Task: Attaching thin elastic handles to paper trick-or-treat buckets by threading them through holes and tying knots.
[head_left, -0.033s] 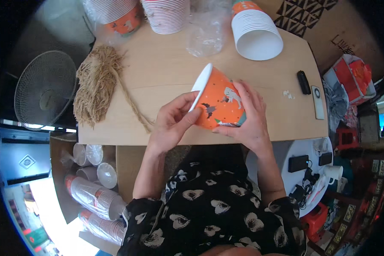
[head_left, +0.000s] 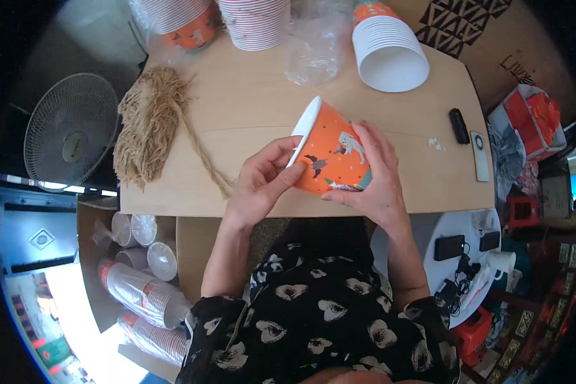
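An orange paper cup (head_left: 335, 151) printed with a bat and a pale animal is held tilted over the near part of the table, its white rim facing left. My left hand (head_left: 259, 185) pinches that rim, thumb on the printed outside; its fingertips are partly hidden by the cup. Around the base end curls my right hand (head_left: 381, 182), fingers over the top and thumb underneath. Beyond the cup, a stack of white-lined cups (head_left: 390, 61) lies on its side. To the left rests a bundle of tan twisted cord (head_left: 148, 125), one strand trailing toward my left hand.
More stacked cups (head_left: 255, 22) and a clear plastic bag (head_left: 315, 61) stand at the table's (head_left: 237, 115) far edge. A black object (head_left: 457, 126) lies right. Left are a fan (head_left: 73, 137) and a carton (head_left: 195, 249) beside bagged cups. A white round table (head_left: 429, 275) holds chargers and a mug.
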`<state>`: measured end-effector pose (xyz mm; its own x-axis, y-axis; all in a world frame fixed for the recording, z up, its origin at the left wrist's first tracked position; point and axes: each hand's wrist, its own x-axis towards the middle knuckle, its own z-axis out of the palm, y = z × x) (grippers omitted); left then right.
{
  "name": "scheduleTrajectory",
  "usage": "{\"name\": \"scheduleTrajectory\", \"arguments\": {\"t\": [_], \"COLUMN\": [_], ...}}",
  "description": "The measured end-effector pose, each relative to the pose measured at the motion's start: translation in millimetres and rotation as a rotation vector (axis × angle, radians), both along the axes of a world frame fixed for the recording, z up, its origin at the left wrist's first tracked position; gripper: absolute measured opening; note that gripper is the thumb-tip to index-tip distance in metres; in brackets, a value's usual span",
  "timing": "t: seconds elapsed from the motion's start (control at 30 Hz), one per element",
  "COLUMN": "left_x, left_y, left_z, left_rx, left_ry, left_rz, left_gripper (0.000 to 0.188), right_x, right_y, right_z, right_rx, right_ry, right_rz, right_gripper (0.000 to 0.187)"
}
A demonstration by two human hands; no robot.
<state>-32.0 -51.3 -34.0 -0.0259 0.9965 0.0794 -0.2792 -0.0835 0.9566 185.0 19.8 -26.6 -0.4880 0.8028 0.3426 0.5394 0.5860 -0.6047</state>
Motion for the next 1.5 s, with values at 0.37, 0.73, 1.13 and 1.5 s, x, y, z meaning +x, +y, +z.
{"name": "scheduleTrajectory", "arguments": {"t": [0.37, 0.73, 1.13, 1.5], "left_x": [-28.4, -24.4, -7.2, -3.5], "left_y": [1.4, 0.5, -1.5, -8.2], "left_z": [-24.1, -19.8, -27.0, -14.8], "left_rx": [-0.105, -0.110, -0.134, -0.028], "left_ry": [-0.224, -0.234, -0.158, -0.105], "left_rz": [-0.084, -0.062, 0.169, 0.128], "left_gripper": [0.032, 0.022, 0.008, 0.022], "right_x": [-18.2, -19.3, -26.9, -28.3], "right_y": [-11.8, -14.0, -26.1, -31.2], "right_z": [-6.3, -8.4, -16.6, -21.5], "right_rx": [0.068, 0.080, 0.202, 0.208], "right_ry": [-0.008, -0.018, -0.038, 0.060], "right_rz": [-0.012, -0.022, -0.069, -0.152], "right_gripper": [0.115, 0.113, 0.110, 0.110]}}
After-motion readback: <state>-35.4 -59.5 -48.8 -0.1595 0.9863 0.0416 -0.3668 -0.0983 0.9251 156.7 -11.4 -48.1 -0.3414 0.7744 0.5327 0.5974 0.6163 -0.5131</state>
